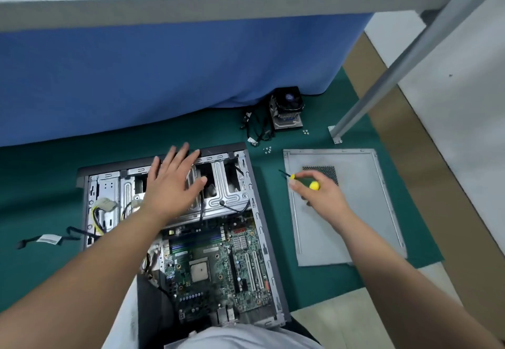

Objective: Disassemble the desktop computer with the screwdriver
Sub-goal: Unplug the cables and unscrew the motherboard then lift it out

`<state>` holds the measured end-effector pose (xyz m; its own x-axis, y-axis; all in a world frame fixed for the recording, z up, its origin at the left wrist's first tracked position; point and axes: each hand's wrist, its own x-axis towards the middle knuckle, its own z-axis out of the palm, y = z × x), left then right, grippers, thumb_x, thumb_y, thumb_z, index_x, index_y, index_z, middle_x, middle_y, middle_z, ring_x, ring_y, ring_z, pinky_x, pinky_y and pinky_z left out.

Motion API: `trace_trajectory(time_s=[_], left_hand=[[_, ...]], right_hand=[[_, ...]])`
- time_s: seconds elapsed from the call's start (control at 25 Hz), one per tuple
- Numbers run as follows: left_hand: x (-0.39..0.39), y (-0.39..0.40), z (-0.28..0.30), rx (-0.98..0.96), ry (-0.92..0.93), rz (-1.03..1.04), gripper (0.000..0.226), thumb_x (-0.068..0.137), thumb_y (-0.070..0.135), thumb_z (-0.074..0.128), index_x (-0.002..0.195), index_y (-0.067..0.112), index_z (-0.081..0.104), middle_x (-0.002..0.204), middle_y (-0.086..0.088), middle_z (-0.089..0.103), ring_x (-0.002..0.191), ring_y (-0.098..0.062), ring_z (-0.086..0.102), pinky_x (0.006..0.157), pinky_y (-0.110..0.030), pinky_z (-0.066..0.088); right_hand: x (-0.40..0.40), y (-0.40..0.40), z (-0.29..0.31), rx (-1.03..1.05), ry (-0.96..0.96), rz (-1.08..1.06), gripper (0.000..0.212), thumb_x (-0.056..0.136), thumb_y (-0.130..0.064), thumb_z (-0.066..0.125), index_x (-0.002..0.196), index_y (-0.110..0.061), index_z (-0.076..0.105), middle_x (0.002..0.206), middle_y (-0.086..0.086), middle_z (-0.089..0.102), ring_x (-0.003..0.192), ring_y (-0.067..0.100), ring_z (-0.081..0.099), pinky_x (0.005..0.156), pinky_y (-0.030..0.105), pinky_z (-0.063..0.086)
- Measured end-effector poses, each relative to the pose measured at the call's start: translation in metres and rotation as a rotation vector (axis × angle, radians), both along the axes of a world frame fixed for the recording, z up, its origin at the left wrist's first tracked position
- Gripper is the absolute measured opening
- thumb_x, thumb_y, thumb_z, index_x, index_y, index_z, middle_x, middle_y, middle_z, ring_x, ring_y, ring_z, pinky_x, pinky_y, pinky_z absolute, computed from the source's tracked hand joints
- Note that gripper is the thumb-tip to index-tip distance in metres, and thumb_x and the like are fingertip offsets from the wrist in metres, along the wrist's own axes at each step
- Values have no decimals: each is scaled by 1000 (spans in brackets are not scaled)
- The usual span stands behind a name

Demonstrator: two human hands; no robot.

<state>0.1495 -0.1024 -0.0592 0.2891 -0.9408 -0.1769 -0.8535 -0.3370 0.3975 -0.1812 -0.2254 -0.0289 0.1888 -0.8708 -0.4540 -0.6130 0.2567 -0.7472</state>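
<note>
The desktop computer (175,239) lies on its side on the green mat (41,184), side panel off, straight in front of the person. Nearest, its case holds the bare motherboard (216,266), processor socket uncovered; a slipped tool tip or dropped screw there could likely scratch traces or lodge between the slots. Further in, the metal drive cage (221,198) still sits in the case with loose cables (101,212) around it, which may snag if the cage is lifted. The left hand (175,182) hovers over the cage, fingers spread, holding nothing. The right hand (317,192) grips the yellow-tipped screwdriver (303,180) above the removed side panel (355,212). Beyond, small loose screws (267,150) lie unboxed on the mat and could roll away; the cooler fan (287,109) rests farthest off.
</note>
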Motion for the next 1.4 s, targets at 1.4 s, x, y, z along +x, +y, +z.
trace_trajectory(time_s=[1.4], left_hand=[[-57,124,10,-199,227,42,45,107,35,45,152,28,44,162,8,36,154,-12,21,128,-43,14]], right_hand=[[31,79,-6,-299,230,203,30,101,-29,59,130,-24,64,128,2,59,96,2,58,96,21,45]])
